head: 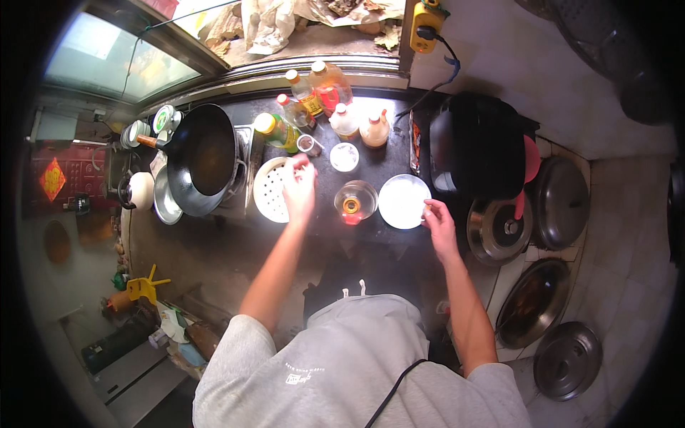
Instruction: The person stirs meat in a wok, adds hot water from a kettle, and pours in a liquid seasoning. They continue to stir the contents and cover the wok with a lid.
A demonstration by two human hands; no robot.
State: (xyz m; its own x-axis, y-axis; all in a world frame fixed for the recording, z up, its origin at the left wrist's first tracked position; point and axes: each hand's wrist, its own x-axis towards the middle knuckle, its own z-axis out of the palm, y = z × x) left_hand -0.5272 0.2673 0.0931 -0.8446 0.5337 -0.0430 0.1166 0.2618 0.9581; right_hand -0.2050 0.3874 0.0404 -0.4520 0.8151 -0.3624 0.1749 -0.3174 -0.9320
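Observation:
My left hand (pixel 299 187) is over the right side of a white perforated plate or strainer (pixel 267 195), fingers curled. Whether anything is in those fingers is hidden by the hand. A round white plate (pixel 404 201) lies to the right on the dark countertop (pixel 369 232), its surface washed out by glare. At its right rim is my right hand (pixel 440 222), thumb and fingertips closed on the edge. Between the two white vessels stands a clear container (pixel 365 195) with an orange ring and a red part. Behind it is a small white bowl (pixel 344 157) with pale contents.
A black wok (pixel 200 160) with a wooden handle sits on the left. Several sauce bottles (pixel 321 99) and a small clear cup (pixel 309 145) stand along the back. To the right are a black appliance (pixel 481 147) and several metal lids (pixel 500 230). A cable (pixel 449 80) hangs from a yellow socket.

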